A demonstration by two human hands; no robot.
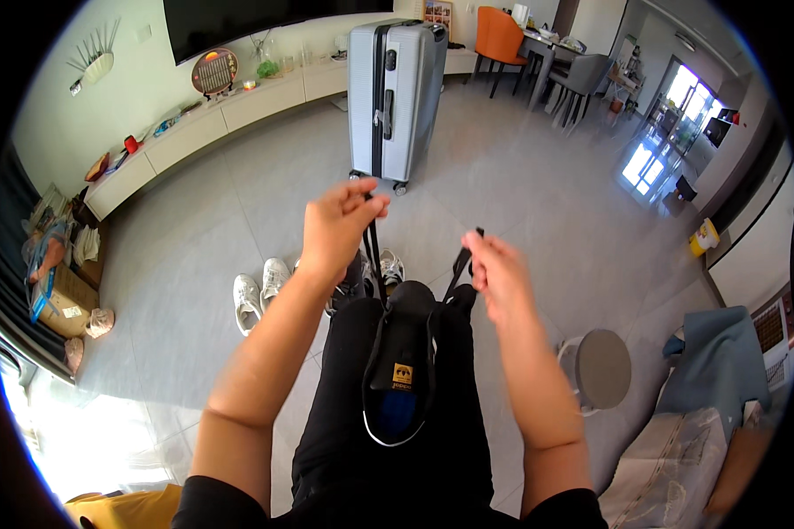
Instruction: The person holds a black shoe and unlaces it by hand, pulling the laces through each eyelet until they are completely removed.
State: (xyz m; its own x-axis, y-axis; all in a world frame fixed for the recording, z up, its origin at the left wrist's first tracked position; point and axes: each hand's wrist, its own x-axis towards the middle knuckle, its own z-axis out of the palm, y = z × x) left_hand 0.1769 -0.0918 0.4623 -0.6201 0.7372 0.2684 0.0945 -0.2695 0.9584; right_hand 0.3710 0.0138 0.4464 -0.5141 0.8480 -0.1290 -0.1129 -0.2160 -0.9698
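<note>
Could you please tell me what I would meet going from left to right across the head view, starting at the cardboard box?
Cardboard box, pair of white sneakers, left hand, black shoe, right hand, round stool, yellow bucket.

A head-worn fisheye camera looks down over the near left hand (335,229) and right hand (500,275), facing the far suitcase (404,101).

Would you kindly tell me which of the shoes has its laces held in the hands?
The black shoe resting on the person's legs: its laces run up to the left hand and right hand, while the white shoes stand on the floor.
</note>
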